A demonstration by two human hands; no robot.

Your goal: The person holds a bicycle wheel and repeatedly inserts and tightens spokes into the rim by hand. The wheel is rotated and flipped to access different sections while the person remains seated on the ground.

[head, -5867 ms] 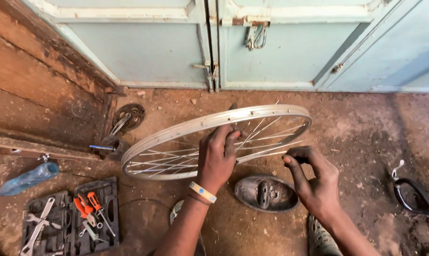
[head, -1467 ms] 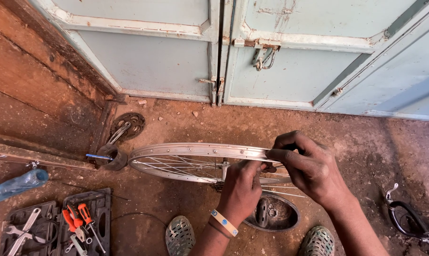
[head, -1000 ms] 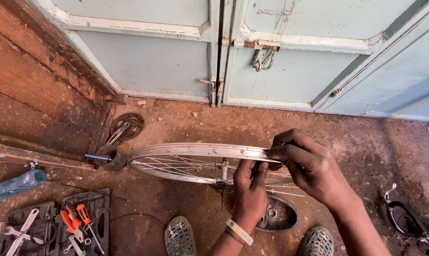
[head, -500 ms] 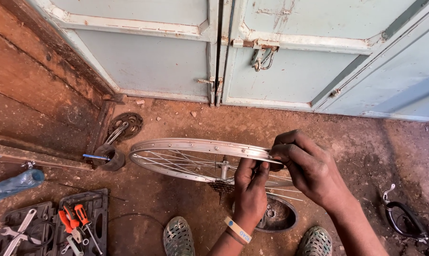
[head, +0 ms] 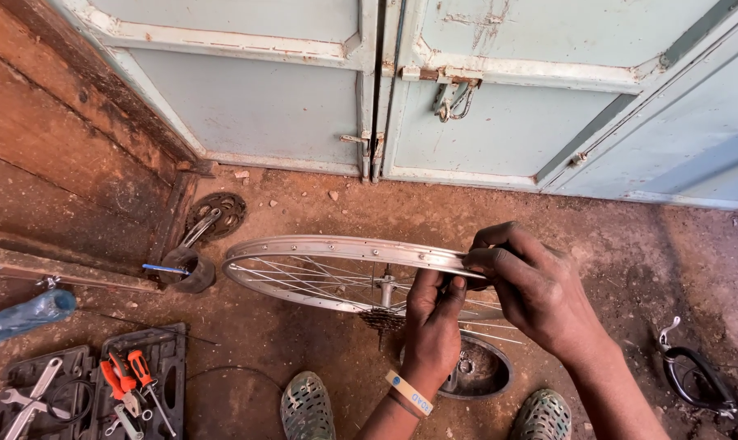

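Silver wheel rim (head: 328, 246) — left hand (head: 432, 326) under, right hand (head: 532, 289) pinching (near edge).

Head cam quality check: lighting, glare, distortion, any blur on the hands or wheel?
Head view: soft, even daylight, no hard shadows; mild sheen on the wheel rim, no blown glare. Wide-angle bending shows in the door frames toward the edges. Left hand and right hand are sharp, spokes crisp; tool tray at the corner slightly softer.

Left hand (head: 431, 322) reaches up with fingers curled, right hand (head: 528, 285) pinching just beside it.
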